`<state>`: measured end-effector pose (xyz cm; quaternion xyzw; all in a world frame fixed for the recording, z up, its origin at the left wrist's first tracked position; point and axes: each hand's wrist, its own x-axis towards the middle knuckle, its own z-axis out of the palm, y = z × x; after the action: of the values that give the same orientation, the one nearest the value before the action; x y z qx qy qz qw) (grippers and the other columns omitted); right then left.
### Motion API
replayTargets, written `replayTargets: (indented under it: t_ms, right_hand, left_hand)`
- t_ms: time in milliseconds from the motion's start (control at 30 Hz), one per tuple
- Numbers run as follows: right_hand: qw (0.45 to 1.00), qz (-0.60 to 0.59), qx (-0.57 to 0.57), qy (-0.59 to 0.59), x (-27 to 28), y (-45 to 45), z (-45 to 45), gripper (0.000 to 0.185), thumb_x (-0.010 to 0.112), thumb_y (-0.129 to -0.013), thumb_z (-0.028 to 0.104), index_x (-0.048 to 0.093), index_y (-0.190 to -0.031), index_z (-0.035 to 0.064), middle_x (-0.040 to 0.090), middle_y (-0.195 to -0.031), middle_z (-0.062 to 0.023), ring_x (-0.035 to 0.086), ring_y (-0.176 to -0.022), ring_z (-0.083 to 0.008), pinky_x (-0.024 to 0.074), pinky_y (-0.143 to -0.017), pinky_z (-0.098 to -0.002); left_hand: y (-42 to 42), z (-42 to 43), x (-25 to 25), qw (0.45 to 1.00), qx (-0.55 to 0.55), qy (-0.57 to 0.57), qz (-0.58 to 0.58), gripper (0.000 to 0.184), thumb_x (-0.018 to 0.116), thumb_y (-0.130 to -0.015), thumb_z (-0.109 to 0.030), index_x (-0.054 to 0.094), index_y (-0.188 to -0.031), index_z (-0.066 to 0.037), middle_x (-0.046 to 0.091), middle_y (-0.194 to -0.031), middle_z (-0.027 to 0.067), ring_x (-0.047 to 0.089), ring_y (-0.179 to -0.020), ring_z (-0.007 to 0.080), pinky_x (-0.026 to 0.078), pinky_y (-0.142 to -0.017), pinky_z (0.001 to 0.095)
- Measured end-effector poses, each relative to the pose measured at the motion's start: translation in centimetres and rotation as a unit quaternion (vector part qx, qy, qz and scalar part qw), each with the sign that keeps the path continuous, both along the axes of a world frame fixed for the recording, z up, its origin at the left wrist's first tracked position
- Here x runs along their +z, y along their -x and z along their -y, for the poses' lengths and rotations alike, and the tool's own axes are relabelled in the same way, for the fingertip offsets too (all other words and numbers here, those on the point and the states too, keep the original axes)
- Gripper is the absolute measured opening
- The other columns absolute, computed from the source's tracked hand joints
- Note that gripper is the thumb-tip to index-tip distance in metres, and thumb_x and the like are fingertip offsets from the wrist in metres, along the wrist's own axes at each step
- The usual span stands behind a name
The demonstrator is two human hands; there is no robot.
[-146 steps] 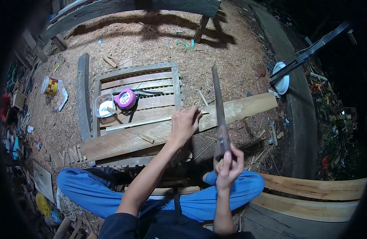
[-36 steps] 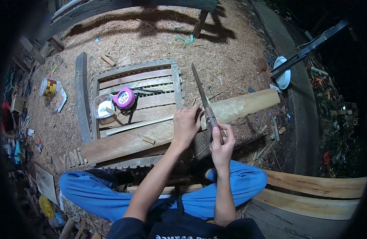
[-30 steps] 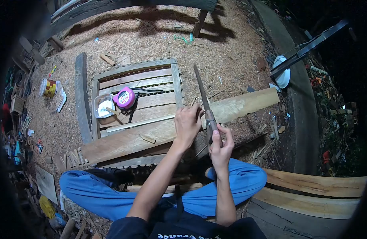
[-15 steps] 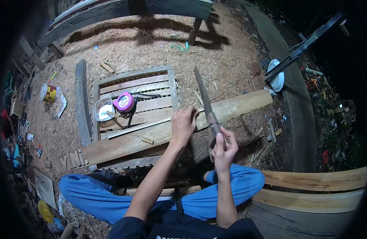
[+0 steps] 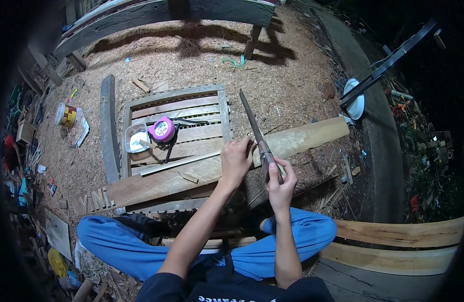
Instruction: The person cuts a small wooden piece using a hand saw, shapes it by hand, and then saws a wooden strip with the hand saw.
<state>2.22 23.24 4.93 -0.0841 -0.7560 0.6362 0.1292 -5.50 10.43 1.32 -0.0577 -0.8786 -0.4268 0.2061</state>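
A long-bladed knife with a wooden handle points away from me, its blade crossing over the wide plank. My right hand is closed around its handle. My left hand is closed on a thin wooden strip, close to the strip's right end and just left of the blade. The strip lies along the plank, which slopes up to the right across a slatted wooden frame. A short cut piece of wood rests on the plank. Several small sticks lie at its left end.
On the slats are a pink tape measure and a clear plastic tub. A grey beam lies left of the frame, beyond it a yellow-and-red tub. A heavy bench stands behind. Boards lie at my right.
The knife has turned to a more leftward tilt, and my right hand has shifted slightly up and left. My left hand stays on the strip. The view has shifted slightly.
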Motion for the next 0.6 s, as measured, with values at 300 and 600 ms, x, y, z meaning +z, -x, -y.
replayTargets:
  t_ms: [300, 600]
  right_hand:
    - [1.0, 0.014, -0.003, -0.025, 0.5, -6.9, -0.3, 0.027, 0.062, -0.103, 0.016, 0.06, -0.122, -0.0032, 0.067, -0.092, -0.0046, 0.056, -0.069, -0.005, 0.0448, -0.058, -0.0221]
    - [0.994, -0.015, -0.08, 0.076, 2.6, -7.1, 0.7, 0.027, 0.061, -0.103, 0.015, 0.062, -0.125, -0.0007, 0.063, -0.087, -0.0017, 0.053, -0.06, -0.0037, 0.0397, -0.051, -0.0218]
  left_hand:
    - [0.6, -0.3, -0.3, 1.0, -0.009, 0.003, 0.003, 0.01, 0.072, -0.087, -0.011, 0.066, -0.092, -0.005, 0.069, -0.081, 0.0183, 0.065, -0.082, 0.0403, 0.049, -0.075, 0.0506]
    - [-0.4, 0.0, -0.3, 1.0, -0.01, 0.009, -0.001, 0.016, 0.073, -0.091, -0.02, 0.068, -0.095, -0.006, 0.071, -0.086, 0.0169, 0.067, -0.083, 0.039, 0.051, -0.076, 0.0491]
